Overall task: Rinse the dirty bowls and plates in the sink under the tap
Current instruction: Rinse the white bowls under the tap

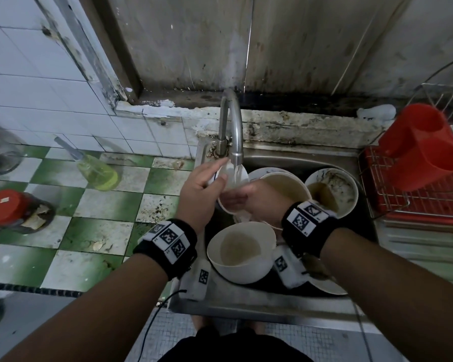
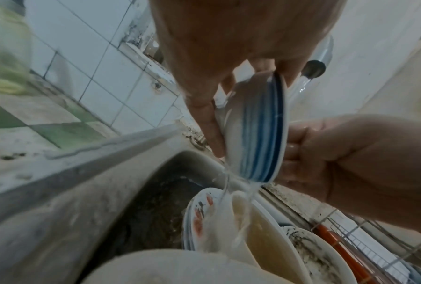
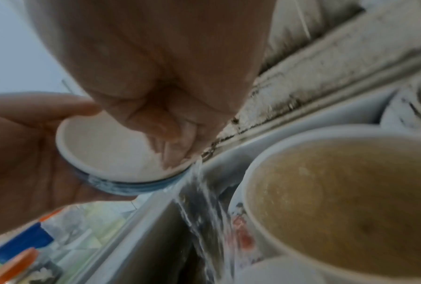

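While the small blue-banded bowl (image 1: 232,189) sits tilted under the running tap (image 1: 236,142), over the back left of the sink (image 1: 298,159), the job is to let the stream sweep the whole inside. The left hand (image 1: 198,197) makes its grip around the bowl's outside, fingers curled on the blue bands, thumb over the rim. The right hand (image 1: 256,198) has its fingers curled down into the bowl, rubbing the wet inner wall; I judge it scrubs and does not hold. Water spills off the low edge onto the patterned plates (image 2: 199,217) below. Best to turn the bowl slowly in the left grip so the right fingers reach every part, keeping the tilt so dirty water drains. A wet rim may slip, so keep the thumb firm. Near it wait a large bowl of brown water (image 1: 285,186), a stained bowl (image 1: 331,190) and a nearer white bowl (image 1: 242,248). Right of the sink stands a red holder (image 1: 424,145) on a wire rack (image 1: 387,197); a bottle of yellow liquid (image 1: 97,171) lies on the tiled surface (image 1: 63,231)
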